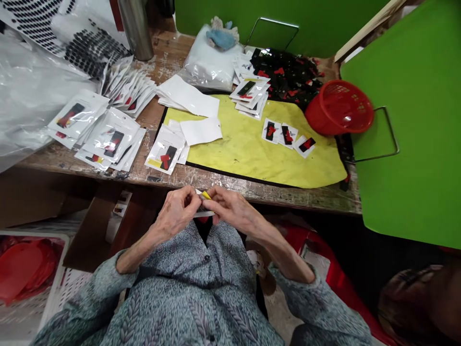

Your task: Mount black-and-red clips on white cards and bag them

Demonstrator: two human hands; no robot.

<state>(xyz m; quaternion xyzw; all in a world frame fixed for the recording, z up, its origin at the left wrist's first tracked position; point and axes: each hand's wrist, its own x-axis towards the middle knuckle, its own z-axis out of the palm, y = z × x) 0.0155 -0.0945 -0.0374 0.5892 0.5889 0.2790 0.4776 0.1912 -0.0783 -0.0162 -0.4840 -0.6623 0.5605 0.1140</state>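
Note:
My left hand point(179, 210) and my right hand point(230, 208) meet just below the table's front edge, close to my chest. Both are closed in a pinch on one small clear packet point(203, 204) with a yellow strip showing at its top. Most of the packet is hidden by my fingers. On the table straight ahead lies a yellow cloth mat point(252, 149). A filled packet with a red and black part point(166, 154) rests at the mat's left edge, nearest my left hand.
Piles of filled packets point(97, 129) cover the table's left. Empty white packets point(190, 98) lie at the mat's back left. Three small packets point(288, 136), a red basket point(340, 108), loose black and red parts point(288, 74), a green board point(414, 120) and a metal cylinder point(137, 29) surround the mat.

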